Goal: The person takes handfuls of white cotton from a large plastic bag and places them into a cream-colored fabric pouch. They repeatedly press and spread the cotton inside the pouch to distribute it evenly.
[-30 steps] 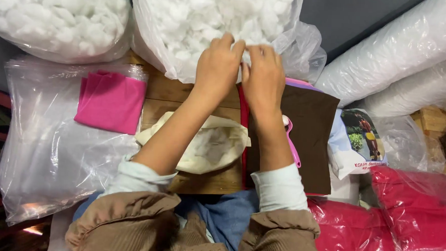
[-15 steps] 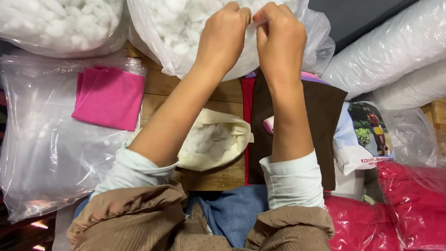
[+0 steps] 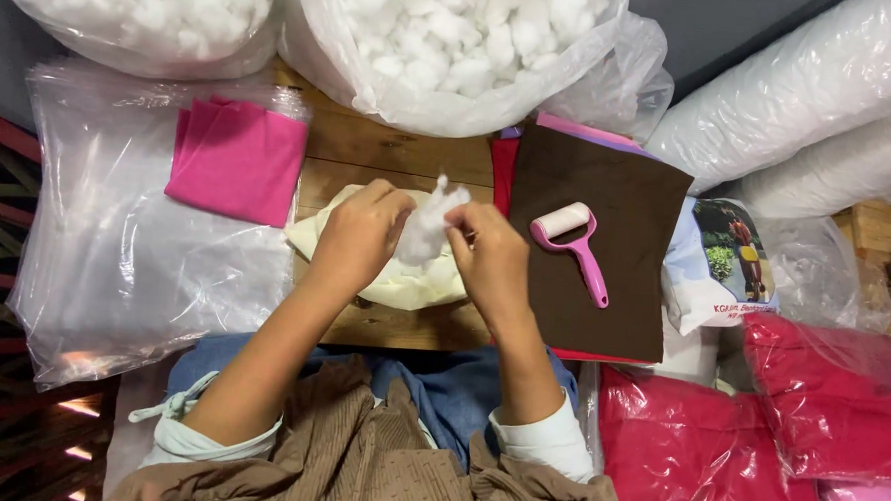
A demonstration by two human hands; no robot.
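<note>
Both hands, left (image 3: 358, 239) and right (image 3: 490, 257), were closed on a white tuft of fibre stuffing (image 3: 424, 232), held just above the cream fabric cushion cover (image 3: 404, 284) on the wooden worktop (image 3: 390, 148). The cover looked flat, barely filled. Its opening was hidden beneath the hands.

Single head view, close, straight down over wooden table (image 3: 390, 148).

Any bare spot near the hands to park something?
Bare wood between pink cloth, stuffing bag and brown fabric; a strip below the cream cover. Right side is crowded: lint roller, red packs.
</note>
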